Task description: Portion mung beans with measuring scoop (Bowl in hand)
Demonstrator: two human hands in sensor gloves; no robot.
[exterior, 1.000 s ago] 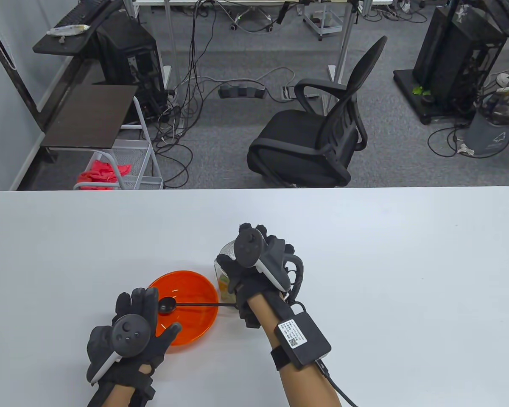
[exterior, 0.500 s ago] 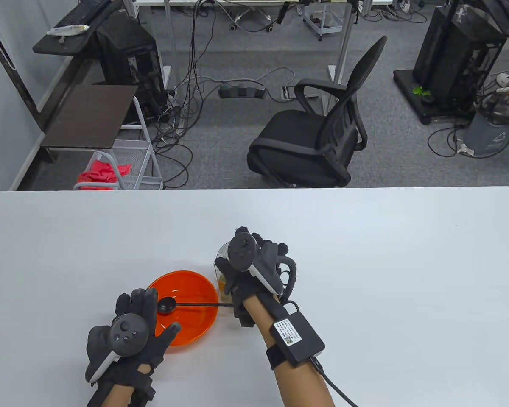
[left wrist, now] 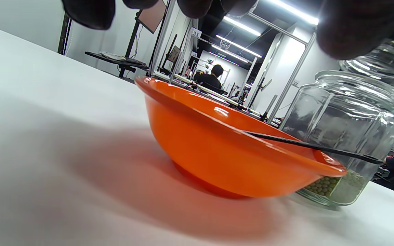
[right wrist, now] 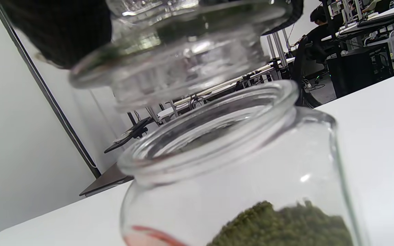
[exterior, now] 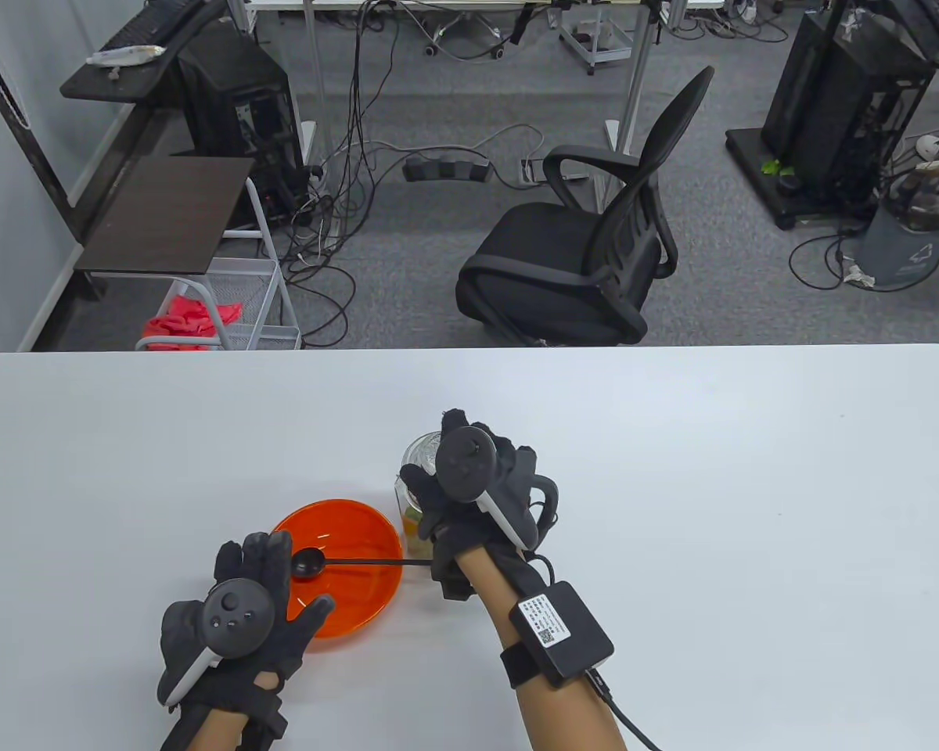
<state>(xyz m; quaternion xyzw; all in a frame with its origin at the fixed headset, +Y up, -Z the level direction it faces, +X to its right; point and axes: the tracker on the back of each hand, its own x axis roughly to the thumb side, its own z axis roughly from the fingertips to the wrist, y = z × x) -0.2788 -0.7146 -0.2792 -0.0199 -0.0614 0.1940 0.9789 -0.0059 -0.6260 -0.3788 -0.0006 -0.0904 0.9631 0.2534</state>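
Observation:
An orange bowl (exterior: pixel 352 559) stands on the white table (exterior: pixel 712 485). A black measuring scoop (exterior: pixel 309 562) lies in it, its thin handle (left wrist: pixel 313 147) over the right rim. A glass jar (exterior: pixel 408 512) with mung beans (right wrist: pixel 279 222) at its bottom stands just right of the bowl, its mouth open. My right hand (exterior: pixel 469 469) grips the glass lid (right wrist: pixel 183 44) and holds it just above the jar mouth (right wrist: pixel 217 126). My left hand (exterior: pixel 242 618) is spread open at the bowl's near-left rim, fingers (left wrist: pixel 354 24) above the bowl (left wrist: pixel 217 150), holding nothing.
The table reaches far to the right and back. A black office chair (exterior: pixel 587 250) stands beyond its far edge. A black box with a cable (exterior: pixel 559 626) is strapped to my right forearm.
My right hand with the lid has shifted a little and now sits slightly farther back over the jar. The left hand, bowl and scoop have not moved.

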